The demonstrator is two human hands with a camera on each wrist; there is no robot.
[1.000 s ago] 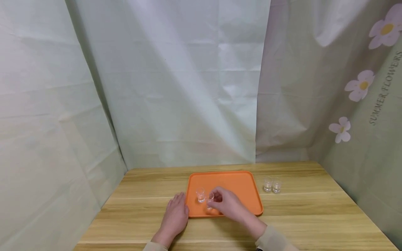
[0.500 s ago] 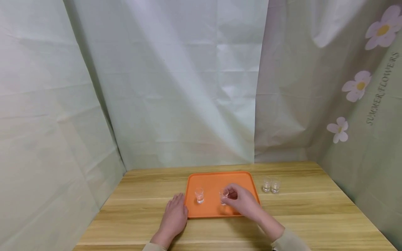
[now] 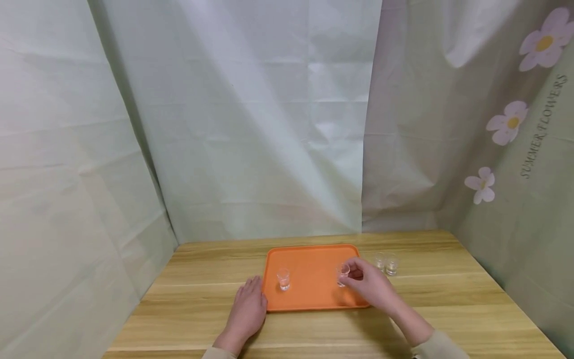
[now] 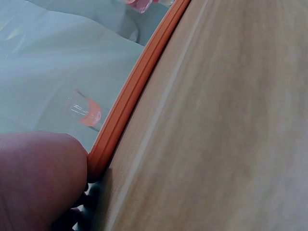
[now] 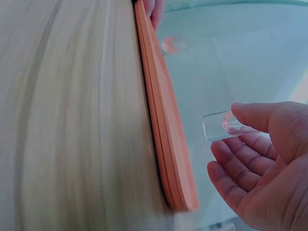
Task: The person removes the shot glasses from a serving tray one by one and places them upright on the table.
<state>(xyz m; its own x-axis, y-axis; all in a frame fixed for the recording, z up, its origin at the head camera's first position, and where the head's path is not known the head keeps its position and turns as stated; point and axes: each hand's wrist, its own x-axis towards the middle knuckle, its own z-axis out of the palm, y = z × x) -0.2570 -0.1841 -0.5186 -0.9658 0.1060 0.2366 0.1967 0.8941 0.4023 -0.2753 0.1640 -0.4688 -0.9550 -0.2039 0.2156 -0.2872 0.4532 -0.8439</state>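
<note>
My right hand point(image 3: 375, 286) pinches a small clear glass point(image 3: 342, 275) between thumb and fingers over the right part of the orange tray point(image 3: 311, 276). The right wrist view shows that glass point(image 5: 219, 126) between the thumb and fingers of the hand point(image 5: 274, 159). On the tray's left part another clear glass point(image 3: 284, 279) stands upright. My left hand point(image 3: 246, 309) lies with fingers extended against the tray's left edge; in the left wrist view part of this hand point(image 4: 41, 178) touches the tray's rim point(image 4: 127, 103).
Two more clear glasses stand side by side on the wooden table point(image 3: 202, 294) right of the tray, one point(image 3: 391, 265) fully visible and the other point(image 3: 379, 260) partly behind my right hand. Pale curtains point(image 3: 269, 149) hang behind and at both sides.
My right hand has moved right across the tray with the pinched glass, from near the standing glass toward the tray's right side. The left hand has stayed at the left edge.
</note>
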